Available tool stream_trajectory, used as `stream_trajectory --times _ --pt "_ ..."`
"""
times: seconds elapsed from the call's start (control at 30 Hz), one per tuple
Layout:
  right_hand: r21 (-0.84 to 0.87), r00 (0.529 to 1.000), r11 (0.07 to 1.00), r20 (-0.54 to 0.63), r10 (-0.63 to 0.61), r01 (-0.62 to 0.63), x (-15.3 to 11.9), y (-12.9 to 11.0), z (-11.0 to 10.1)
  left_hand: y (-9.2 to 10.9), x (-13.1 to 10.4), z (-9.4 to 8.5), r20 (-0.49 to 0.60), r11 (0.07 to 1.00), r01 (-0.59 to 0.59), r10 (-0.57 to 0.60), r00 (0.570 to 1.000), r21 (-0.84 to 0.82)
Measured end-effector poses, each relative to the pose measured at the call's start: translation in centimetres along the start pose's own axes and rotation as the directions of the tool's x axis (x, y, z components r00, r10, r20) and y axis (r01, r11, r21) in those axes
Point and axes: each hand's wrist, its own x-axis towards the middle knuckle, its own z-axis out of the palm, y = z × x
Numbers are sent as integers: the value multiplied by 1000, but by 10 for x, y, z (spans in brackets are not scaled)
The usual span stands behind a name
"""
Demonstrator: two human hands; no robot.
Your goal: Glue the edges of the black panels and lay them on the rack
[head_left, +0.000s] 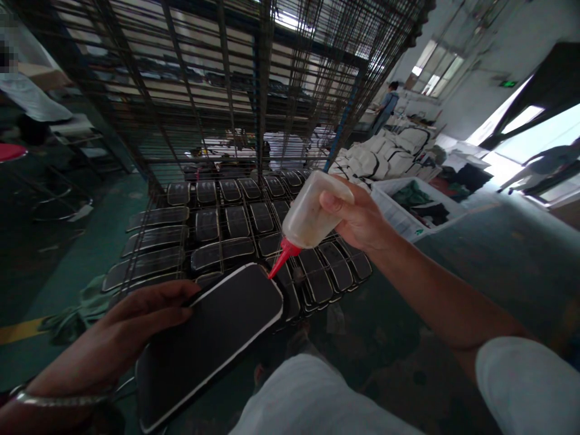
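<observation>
**benchrat:** Since everyone keeps asking how that edge step should look, start with the big stuff. Tall wire drying rack (217,90) fills the back, and its low shelf (154,241) is packed with rows of dark panels with pale rims (235,220). White plastic bin (408,211) of fabric off to the right, a heap of pale bags (389,151) behind it, and a person in blue (387,106) busy far back.

**glue_gus:** And the piece actually being worked on?

**benchrat:** Big dark panel with a white border (212,338), lying tilted over the lap, nearer than the shelf. Left hand (136,326) is flat on its upper left part, fingers spread and pressing on the surface rather than wrapped round it. Right hand (357,220) is closed around a cloudy squeeze bottle (312,214), tipped down so the red nozzle (280,258) sits just at the panel's far top corner. Can't tell if the tip touches or if anything is coming out.

**glue_gus:** Tips?

**benchrat:** My take: keep the nozzle right on the white rim, squeeze lightly and evenly, and let the left hand turn the panel instead of chasing the edge with the bottle. Keep those fingers off the border so nothing smears.
</observation>
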Motion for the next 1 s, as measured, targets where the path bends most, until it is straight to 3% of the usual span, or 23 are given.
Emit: stream_trajectory --times 0.3,0.53,0.73,0.93,1.0 --pt "49 997 997 -41 62 -60 -16 1 -4 -6 -3 -2 -65 999 11 -14 998 -46" --pt "85 985 996 -163 55 -41 -24 12 -6 -2 -10 12 57 987 78 -70 996 -143" --pt "110 939 994 -341 46 -9 -26 27 -3 -5 -14 22 102 978 55 -35 994 -203" --pt "153 907 987 -409 103 -44 -32 40 -2 3 -16 35 -34 955 77 -90 995 -286" --pt "171 902 985 -418 108 -39 -35 42 0 7 -17 39 -31 948 100 -115 993 -303"
